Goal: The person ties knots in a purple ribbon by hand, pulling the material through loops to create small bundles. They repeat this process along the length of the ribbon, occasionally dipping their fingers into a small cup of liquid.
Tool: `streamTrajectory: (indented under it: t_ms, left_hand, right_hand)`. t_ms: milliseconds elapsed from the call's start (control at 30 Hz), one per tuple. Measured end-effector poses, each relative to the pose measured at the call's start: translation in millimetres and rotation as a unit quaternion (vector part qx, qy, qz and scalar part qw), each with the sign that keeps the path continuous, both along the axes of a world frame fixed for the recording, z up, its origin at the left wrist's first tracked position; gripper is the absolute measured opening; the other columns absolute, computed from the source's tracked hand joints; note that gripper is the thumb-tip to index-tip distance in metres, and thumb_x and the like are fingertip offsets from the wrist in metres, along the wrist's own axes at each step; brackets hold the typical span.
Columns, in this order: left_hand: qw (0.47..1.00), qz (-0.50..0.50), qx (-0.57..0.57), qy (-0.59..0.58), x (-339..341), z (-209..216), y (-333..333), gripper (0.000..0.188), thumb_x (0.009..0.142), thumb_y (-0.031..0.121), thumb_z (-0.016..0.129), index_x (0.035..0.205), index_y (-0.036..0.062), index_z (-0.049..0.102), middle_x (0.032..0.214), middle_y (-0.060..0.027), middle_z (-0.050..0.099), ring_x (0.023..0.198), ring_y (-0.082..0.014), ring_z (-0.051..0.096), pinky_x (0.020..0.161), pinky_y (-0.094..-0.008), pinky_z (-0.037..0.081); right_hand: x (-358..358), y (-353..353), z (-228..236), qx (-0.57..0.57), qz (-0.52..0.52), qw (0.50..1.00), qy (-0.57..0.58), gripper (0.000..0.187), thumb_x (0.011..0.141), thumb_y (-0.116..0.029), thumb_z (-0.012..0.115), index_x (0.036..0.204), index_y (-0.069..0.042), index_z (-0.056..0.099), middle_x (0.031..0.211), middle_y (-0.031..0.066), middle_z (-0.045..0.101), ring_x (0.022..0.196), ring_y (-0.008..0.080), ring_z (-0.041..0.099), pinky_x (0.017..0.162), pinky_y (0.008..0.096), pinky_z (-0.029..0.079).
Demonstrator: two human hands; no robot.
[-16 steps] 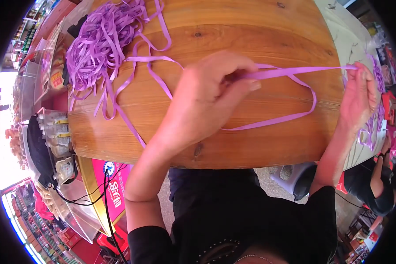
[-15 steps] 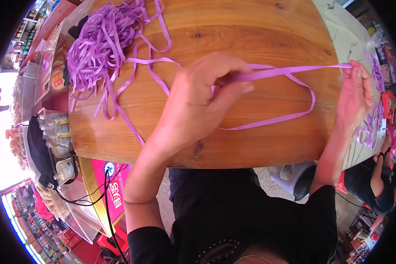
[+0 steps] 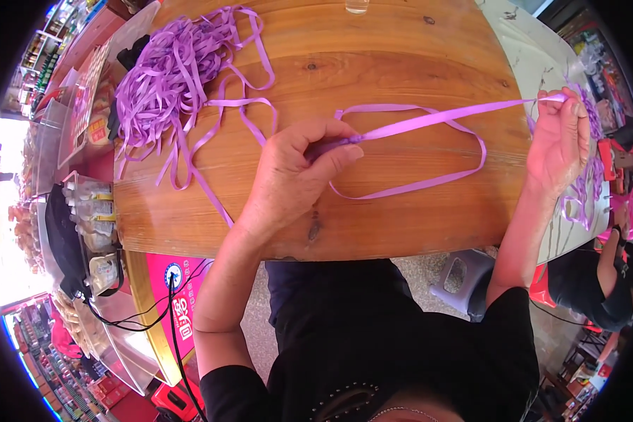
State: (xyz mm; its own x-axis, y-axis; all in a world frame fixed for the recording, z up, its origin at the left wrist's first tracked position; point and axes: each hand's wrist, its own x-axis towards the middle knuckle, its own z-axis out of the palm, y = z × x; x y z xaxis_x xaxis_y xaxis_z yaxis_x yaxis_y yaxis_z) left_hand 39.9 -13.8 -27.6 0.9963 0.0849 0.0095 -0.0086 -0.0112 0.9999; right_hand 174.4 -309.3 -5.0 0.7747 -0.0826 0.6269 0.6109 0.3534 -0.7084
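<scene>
A purple ribbon is stretched taut between my two hands above the wooden table. My left hand is closed, pinching the ribbon between thumb and fingers where it looks gathered or knotted. Off to the right, my right hand grips the ribbon's other stretch at the fingertips. A slack loop of the same ribbon lies on the table between the hands. Toward the far left rests a large tangled heap of purple ribbon, with loose strands trailing toward my left hand. My left palm hides part of the ribbon.
The brown wooden table has a curved near edge. A pale marbled surface with more purple ribbon adjoins it at right. A clear cup stands at the far edge. Black cables hang at left; a grey stool is below.
My left hand has moved slightly left and down, and a knotted-looking spot now shows at its fingertips. My right hand still holds the taut ribbon. The cup has come into view.
</scene>
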Motion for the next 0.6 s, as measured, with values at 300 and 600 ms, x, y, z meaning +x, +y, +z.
streamTrajectory:
  t_ms: [300, 600]
  left_hand:
    - [0.989, -0.004, -0.128, 0.074, -17, 14, -8, 0.018, 0.087, 0.018, 0.062, 0.097, 0.0034, 0.066, 0.070, -0.0015, 0.060, 0.058, -0.0072, 0.048, 0.053, -0.0192, 0.037]
    - [1.000, -0.002, -0.002, 0.006, -18, 36, -6, 0.020, 0.087, 0.018, 0.063, 0.095, -0.0008, 0.065, 0.080, -0.0012, 0.062, 0.073, -0.0066, 0.054, 0.066, -0.0192, 0.044]
  right_hand:
    - [-56, 84, 19, -0.535, -0.027, 0.812, -0.231, 0.045, 0.067, -0.013, 0.074, 0.110, -0.006, 0.062, 0.114, 0.0093, 0.058, 0.098, 0.0232, 0.056, 0.083, 0.0328, 0.044]
    - [-56, 96, 17, -0.424, 0.062, 0.870, -0.243, 0.030, 0.070, -0.001, 0.070, 0.100, 0.001, 0.065, 0.083, 0.0061, 0.061, 0.068, 0.0159, 0.055, 0.058, 0.0258, 0.040]
